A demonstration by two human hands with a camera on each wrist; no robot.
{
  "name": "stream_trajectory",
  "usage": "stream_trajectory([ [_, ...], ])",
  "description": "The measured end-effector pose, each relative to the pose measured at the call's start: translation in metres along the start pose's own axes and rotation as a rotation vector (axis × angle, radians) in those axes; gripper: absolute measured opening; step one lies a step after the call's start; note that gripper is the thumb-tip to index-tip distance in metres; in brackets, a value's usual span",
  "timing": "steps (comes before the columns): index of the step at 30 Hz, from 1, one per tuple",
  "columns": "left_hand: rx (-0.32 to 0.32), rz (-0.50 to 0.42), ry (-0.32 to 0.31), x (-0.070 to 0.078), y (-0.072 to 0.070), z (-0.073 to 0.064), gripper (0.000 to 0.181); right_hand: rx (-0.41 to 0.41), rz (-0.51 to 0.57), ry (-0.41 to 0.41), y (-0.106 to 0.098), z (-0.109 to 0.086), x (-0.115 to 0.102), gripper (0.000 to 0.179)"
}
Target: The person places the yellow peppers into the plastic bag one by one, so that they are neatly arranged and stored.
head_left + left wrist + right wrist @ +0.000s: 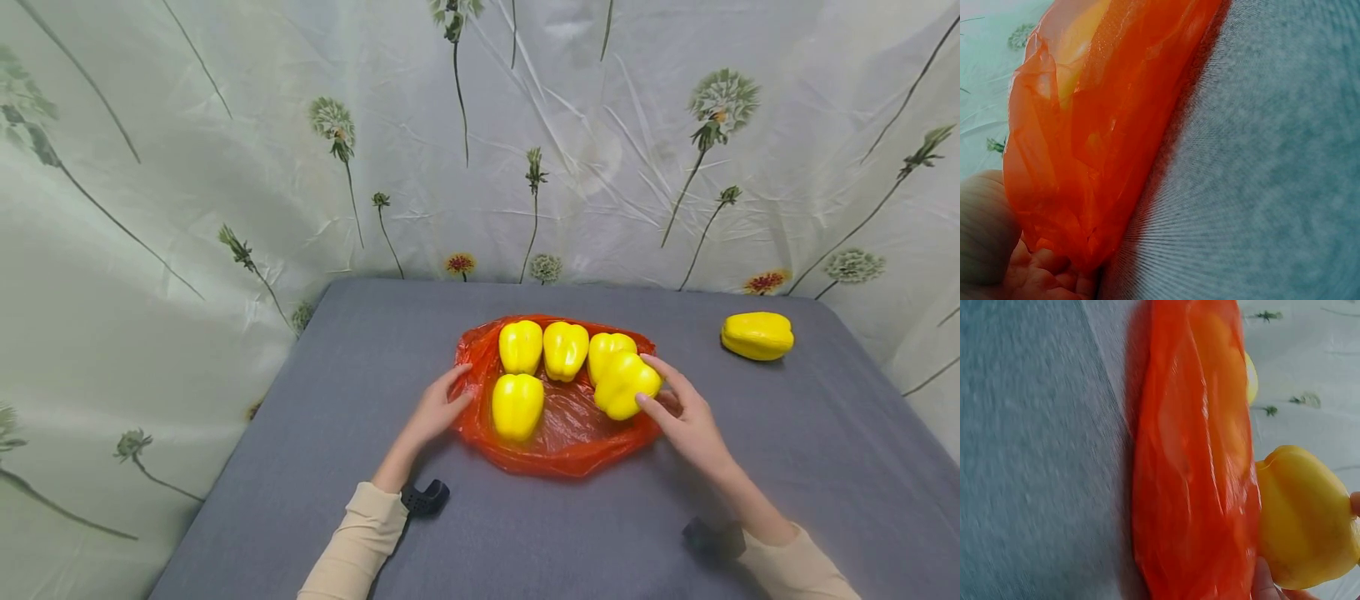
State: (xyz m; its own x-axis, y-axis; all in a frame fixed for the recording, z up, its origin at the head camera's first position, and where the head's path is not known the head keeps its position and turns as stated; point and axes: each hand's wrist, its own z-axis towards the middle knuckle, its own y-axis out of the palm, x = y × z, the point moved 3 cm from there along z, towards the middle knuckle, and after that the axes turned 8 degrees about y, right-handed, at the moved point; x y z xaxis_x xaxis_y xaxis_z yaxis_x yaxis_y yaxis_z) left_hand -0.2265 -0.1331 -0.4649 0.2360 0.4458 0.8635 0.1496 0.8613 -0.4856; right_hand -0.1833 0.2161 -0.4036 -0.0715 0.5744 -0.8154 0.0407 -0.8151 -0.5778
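A red plastic bag (pixel 577 462) lies spread with its mouth facing up, several yellow bell peppers (pixel 517 406) inside it. My left hand (pixel 437 410) grips the bag's left rim; in the left wrist view the thumb (pixel 985 225) is at one side of the crumpled plastic and the curled fingers are partly hidden below it. Over the right part of the bag, my right hand (pixel 693 429) holds another yellow bell pepper (pixel 627 385) between thumb and fingers. This held pepper (pixel 1307 519) shows above the bag's rim in the right wrist view, tilted and overlapping a pepper behind it.
One more yellow bell pepper (pixel 757 336) lies on its side at the back right of the grey cloth-covered table (pixel 360 358). A pale curtain (pixel 420 167) with dandelion prints hangs behind the table and along its left side.
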Motion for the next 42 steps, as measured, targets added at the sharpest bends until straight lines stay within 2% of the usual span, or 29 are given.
stream_trajectory([
  [15, 0.018, -0.024, 0.026, 0.001, 0.000, 0.001, 0.050, -0.177, -0.017, -0.021, 0.031, 0.006, -0.008, 0.054],
  [24, 0.002, -0.019, 0.017, -0.001, 0.000, 0.001, 0.050, -0.284, 0.020, 0.013, 0.045, 0.010, -0.009, 0.055],
  [31, -0.003, -0.011, 0.006, -0.001, -0.001, 0.001, 0.050, -0.332, 0.029, -0.020, 0.050, 0.012, -0.011, 0.056],
  [42, 0.003, -0.010, -0.009, 0.000, -0.001, 0.001, 0.050, -0.345, 0.016, -0.012, 0.056, 0.014, -0.006, 0.056],
])
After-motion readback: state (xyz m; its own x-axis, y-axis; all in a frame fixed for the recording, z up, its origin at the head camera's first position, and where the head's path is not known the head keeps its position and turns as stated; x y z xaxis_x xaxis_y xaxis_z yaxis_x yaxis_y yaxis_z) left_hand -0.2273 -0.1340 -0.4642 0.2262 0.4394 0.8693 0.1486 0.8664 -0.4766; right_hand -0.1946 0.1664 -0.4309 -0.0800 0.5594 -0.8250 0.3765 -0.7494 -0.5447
